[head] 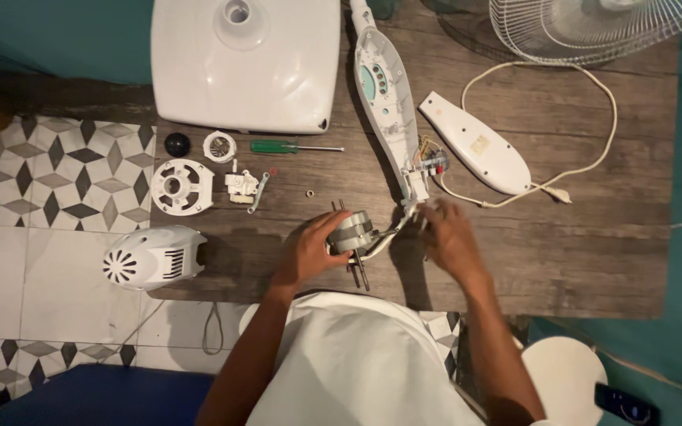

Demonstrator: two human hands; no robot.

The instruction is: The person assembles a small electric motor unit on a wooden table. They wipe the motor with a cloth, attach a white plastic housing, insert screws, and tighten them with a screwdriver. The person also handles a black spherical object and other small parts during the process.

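White cloth over the person's lap (357, 363) fills the near edge of the view, and both forearms run up from it to the wooden table (578, 260). Left hand (309, 251): fingers wrapped around the fan motor (351, 232), which lies on the table near its front edge, directly ahead of the person. The motor's long axis follows its shaft, running from upper left to lower right and slightly tilted from the table's depth; one shaft end shows above the motor body and the other projects toward the person, beside the left palm. Right hand (445, 237): blurred, lying just to the right of the motor at the bundle of wires (388, 235) that leads from the motor up to the open control housing (388, 95); whether its fingers pinch the wires or merely touch them cannot be told. The motor thus sits between the two hands, held by the left, with the wires leaving its right side toward the right hand. Further left lie a white motor cover (151, 256), a round bracket (181, 187) and a green-handled screwdriver (294, 147), well apart from both hands; the fan base (246, 71) lies at the far side of the table.
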